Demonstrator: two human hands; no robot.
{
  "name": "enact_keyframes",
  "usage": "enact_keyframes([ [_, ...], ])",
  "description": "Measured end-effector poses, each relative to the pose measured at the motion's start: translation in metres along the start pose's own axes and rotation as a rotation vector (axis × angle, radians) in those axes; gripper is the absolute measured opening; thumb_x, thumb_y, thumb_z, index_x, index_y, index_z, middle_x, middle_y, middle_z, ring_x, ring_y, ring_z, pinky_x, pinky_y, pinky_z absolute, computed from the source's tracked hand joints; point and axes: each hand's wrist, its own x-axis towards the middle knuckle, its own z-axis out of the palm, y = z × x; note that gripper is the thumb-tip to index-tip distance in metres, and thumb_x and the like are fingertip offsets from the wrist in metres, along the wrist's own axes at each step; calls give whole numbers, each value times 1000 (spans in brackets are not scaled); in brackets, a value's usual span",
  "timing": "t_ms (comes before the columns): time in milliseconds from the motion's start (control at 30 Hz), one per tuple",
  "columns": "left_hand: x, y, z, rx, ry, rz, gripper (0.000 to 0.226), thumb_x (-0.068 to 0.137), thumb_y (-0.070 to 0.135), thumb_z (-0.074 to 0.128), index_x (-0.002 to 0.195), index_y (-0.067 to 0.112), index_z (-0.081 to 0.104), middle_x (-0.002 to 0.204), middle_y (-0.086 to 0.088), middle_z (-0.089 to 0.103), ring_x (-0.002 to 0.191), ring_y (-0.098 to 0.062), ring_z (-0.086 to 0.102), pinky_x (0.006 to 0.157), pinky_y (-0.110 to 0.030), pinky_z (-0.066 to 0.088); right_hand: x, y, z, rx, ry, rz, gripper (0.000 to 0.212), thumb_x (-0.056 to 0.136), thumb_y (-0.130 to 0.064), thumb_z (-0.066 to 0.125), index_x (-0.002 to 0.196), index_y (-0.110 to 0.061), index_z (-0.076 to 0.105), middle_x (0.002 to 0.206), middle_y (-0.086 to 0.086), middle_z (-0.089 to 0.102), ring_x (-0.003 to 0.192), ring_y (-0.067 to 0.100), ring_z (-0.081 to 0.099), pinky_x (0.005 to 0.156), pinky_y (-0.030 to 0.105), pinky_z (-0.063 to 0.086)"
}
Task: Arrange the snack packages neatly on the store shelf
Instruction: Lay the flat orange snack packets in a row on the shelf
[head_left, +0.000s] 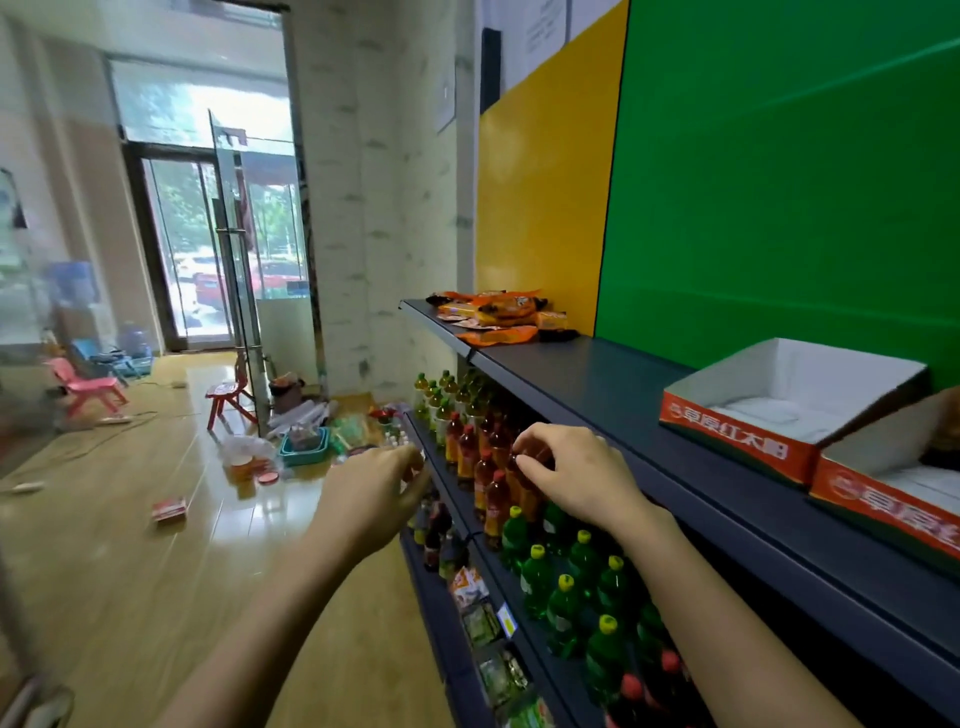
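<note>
I'm looking along the top shelf (618, 379) to its far end, where the snack packages (493, 312) are lying in a loose orange heap against the yellow back panel (545, 197). They are overlapping at odd angles and none is standing up, so the tidying is not yet begun, as I judge it. They are well apart from both hands. That is probably why both arms are stretching forward at about the same height, below the shelf's front edge.

The right hand (576, 473) is hovering palm down in front of the red-capped bottles (467, 452) on the tier beneath, wrist bent a little, fingers loosely curled with nothing between them. I'm reading it as empty. The left hand (371, 499) is reaching out over the aisle, just beside the edge of the lower tiers. Its fingertips are bunched and blurred, so I cannot tell whether they are pinching anything.

Two open cardboard trays (779, 415) are sitting on the near stretch of the top shelf — not what I'm after.
</note>
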Motion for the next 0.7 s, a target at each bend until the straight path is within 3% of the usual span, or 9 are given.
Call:
enact_keyframes([
  [400, 199, -114, 82, -43, -8, 26, 28, 94, 44, 39, 99, 24, 58, 96, 9, 65, 87, -11, 60, 72, -29, 52, 233, 19, 72, 11, 6, 103, 26, 91, -40, 49, 113, -33, 60, 116, -9, 64, 108, 17, 59, 88, 35, 48],
  [600, 283, -179, 127, -57, 8, 76, 28, 94, 44, 40, 96, 23, 58, 91, 8, 64, 84, -10, 60, 67, -24, 50, 336, 39, 114, 59, 74, 302, 32, 91, -41, 49, 119, -30, 60, 121, -4, 63, 113, 22, 57, 90, 34, 46],
  [700, 330, -213, 153, -78, 8, 132, 29, 94, 43, 41, 94, 21, 59, 93, 6, 65, 87, -14, 62, 71, -32, 53, 389, 55, 138, 77, 128, 458, 45, 91, -47, 48, 127, -22, 55, 128, 2, 60, 119, 25, 53, 93, 35, 45],
])
